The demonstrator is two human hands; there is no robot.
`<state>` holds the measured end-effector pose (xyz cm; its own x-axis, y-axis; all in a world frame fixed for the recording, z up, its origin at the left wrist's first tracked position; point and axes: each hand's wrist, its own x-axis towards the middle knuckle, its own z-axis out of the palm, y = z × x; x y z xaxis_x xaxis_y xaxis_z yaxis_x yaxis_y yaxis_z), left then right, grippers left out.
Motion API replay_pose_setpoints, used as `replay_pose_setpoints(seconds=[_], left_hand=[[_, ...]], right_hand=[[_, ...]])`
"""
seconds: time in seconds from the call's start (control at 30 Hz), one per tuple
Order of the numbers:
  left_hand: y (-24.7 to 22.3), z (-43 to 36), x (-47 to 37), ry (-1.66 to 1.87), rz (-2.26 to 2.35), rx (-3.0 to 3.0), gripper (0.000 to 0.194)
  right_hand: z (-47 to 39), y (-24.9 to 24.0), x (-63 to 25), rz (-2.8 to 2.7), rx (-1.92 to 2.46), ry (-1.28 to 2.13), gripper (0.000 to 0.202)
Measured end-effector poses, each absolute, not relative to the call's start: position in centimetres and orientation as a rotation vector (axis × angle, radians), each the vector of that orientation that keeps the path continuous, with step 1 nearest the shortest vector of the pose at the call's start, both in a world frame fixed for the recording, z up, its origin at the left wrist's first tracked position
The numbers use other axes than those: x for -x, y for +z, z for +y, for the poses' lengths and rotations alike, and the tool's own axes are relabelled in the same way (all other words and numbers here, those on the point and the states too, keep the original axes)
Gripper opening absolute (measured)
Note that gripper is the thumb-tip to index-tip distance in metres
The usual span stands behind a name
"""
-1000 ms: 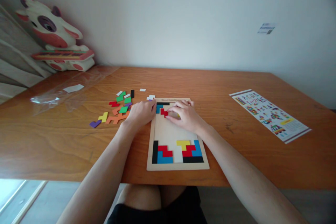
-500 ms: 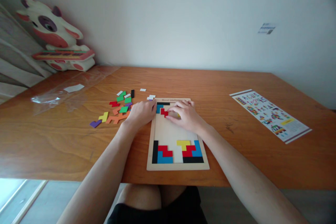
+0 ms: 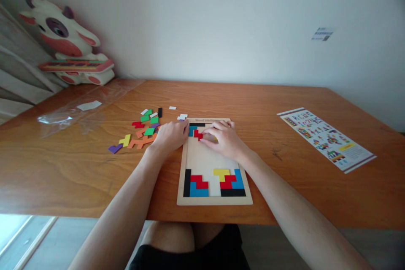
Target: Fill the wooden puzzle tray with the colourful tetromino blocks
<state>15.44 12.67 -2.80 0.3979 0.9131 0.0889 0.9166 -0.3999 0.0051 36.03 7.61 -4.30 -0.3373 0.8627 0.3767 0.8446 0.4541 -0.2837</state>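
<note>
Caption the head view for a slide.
Right hand at a red piece on the puzzle board, left hand at its left edge.

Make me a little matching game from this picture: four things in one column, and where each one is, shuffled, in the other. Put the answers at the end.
Things
1. Left hand
2. Right hand
3. Printed sheet
4. Cow toy

Places
A. Flat on the table, to the right of the puzzle board
B. At the puzzle board's left edge
C. At the far left, behind the clear plastic
D. Over the puzzle board, by a red piece near its far end

Right pairs: 1-B, 2-D, 3-A, 4-C
</note>
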Motion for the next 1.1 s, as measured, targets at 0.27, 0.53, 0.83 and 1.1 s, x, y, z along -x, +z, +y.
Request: replay_pose_setpoints(seconds=[0.27,0.53,0.83,1.1], left_hand=[[-2.77,12.68,-15.5,-0.115,-1.685,2.592,0.043],[-2.56,12.55,-15.54,-0.117,-1.715,2.599,0.042],[-2.88,12.75,-15.39,-0.139,-1.665,2.602,0.042],[-2.7,12.61,-15.47,-0.115,-1.686,2.597,0.043]], right_hand=[[7.59,-4.31,-35.82,-2.218,1.453,0.044,0.021],[7.64,-4.46,-35.86,-2.208,1.435,0.044,0.021],[7.62,-4.35,-35.85,-2.212,1.444,0.054,0.02],[7.54,-4.07,-35.8,-2.217,1.458,0.077,0.021]])
